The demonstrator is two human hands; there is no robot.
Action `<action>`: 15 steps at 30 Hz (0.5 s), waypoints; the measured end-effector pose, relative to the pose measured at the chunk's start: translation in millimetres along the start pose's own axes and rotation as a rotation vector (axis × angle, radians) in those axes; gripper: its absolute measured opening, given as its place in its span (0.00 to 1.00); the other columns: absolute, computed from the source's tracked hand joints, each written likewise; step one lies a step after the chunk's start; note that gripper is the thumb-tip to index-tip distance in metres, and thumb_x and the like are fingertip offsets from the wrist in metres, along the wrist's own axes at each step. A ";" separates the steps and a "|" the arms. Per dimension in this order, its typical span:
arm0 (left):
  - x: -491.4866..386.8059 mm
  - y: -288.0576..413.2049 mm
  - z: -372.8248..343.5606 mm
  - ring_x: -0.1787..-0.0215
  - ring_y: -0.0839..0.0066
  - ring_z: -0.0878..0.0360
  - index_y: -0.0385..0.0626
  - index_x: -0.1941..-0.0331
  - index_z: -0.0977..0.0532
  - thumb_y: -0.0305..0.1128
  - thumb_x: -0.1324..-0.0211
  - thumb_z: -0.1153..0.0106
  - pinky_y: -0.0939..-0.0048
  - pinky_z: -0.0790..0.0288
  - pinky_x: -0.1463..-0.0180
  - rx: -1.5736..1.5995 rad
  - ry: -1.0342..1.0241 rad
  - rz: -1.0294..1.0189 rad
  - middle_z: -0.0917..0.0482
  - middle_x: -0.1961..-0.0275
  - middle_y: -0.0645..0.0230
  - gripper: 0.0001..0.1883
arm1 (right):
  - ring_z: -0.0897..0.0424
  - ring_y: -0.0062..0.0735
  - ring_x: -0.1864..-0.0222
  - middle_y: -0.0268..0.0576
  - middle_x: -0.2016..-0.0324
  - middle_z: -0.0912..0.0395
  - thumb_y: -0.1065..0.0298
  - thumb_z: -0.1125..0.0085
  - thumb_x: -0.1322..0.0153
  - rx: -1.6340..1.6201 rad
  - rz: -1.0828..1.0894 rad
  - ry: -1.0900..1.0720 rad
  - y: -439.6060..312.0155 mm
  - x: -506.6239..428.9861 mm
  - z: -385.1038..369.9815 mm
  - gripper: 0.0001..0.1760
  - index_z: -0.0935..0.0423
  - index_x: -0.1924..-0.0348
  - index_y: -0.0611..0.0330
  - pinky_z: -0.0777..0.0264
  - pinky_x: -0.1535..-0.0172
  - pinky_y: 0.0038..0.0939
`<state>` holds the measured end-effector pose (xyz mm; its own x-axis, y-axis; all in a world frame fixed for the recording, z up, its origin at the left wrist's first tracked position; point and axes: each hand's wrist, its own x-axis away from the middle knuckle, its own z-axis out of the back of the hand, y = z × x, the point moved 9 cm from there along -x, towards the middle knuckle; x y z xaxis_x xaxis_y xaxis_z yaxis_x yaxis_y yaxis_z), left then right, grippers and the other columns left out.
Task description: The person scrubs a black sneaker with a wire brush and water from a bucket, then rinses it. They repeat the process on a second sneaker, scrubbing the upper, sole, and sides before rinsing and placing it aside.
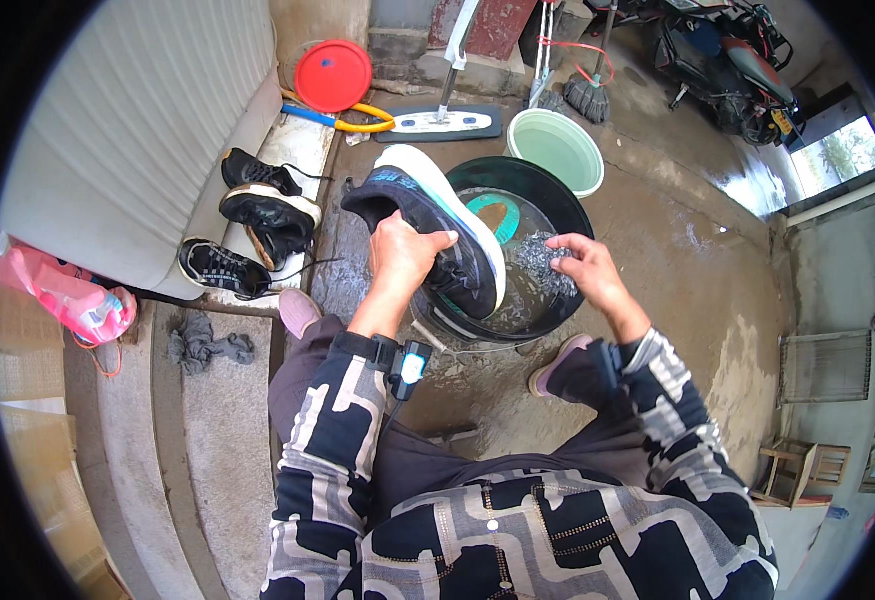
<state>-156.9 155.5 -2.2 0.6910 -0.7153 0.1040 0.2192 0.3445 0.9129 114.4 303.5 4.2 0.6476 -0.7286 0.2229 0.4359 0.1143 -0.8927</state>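
Note:
My left hand point(401, 253) grips a black sneaker point(431, 206) with a thick white sole by its collar and tongue. The sneaker is tilted over the left side of a black bucket point(583, 217), toe pointing towards me. Between the thumb and fingers of my right hand point(593, 276) is a grey metallic-looking scouring pad point(536, 262), just right of the shoe's sole. Cloudy water stands in the bucket. Inside it is a teal oval object with a brown middle, seemingly a scrub brush point(511, 219), partly hidden by the sneaker.
A pale green bucket point(521, 139) of water stands behind the black one. Several black shoes point(276, 217) lie on a ledge to the left. Beyond are a flat mop point(441, 122), a red lid point(334, 75) and a broom point(587, 101). A grey cloth point(201, 345) lies on the step.

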 end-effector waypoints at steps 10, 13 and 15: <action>1.8 -5.6 -8.1 0.65 0.70 0.13 0.39 0.65 0.16 0.30 0.63 0.25 0.68 0.22 0.56 -0.018 -0.038 0.008 0.12 0.66 0.61 0.17 | 0.24 0.30 0.58 0.38 0.61 0.23 0.69 0.33 0.33 0.172 0.228 0.394 -29.8 26.5 -71.1 0.15 0.24 0.54 0.58 0.27 0.50 0.33; 1.0 -7.5 -13.3 0.58 0.59 0.14 0.42 0.63 0.16 0.37 0.65 0.25 0.61 0.22 0.52 -0.099 -0.092 0.024 0.13 0.62 0.55 0.21 | 0.24 0.44 0.56 0.46 0.64 0.24 0.67 0.33 0.34 0.383 0.485 0.330 -64.4 2.2 -76.8 0.14 0.24 0.57 0.58 0.29 0.50 0.39; 3.3 -4.9 -14.1 0.55 0.54 0.14 0.42 0.62 0.17 0.41 0.66 0.26 0.58 0.22 0.50 -0.155 -0.104 0.030 0.14 0.60 0.51 0.23 | 0.24 0.49 0.57 0.50 0.62 0.23 0.66 0.33 0.35 0.367 0.499 0.343 -73.1 -19.2 -76.2 0.15 0.23 0.57 0.59 0.30 0.52 0.39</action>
<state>-146.0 160.0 -11.9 0.6260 -0.7593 0.1778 0.3088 0.4507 0.8375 22.4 257.7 35.4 0.6177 -0.6949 -0.3683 0.3602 0.6663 -0.6529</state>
